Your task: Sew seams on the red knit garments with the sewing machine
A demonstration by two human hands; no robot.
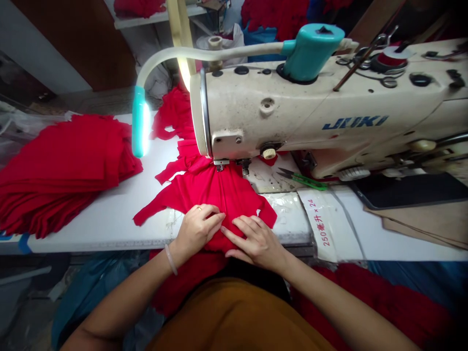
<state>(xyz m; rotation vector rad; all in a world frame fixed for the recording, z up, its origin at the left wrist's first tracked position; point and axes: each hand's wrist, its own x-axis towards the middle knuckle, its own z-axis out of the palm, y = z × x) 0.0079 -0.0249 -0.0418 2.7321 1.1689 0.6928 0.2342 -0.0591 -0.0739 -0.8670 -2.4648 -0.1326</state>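
Red knit garment (204, 195) lies spread on the white counter (102, 234), its far end running up to the presser foot (221, 165) of a Juki sewing machine (292, 107). Left hand (197, 229) and right hand (256, 242) rest on the garment, fingers (243, 225) open and flat, not gripping. Stack of folded red fabric (62, 170) sits on the counter to the left; green-handled thread snips (305, 181) lie right of the foot, lit gooseneck lamp (139, 122) overhead.
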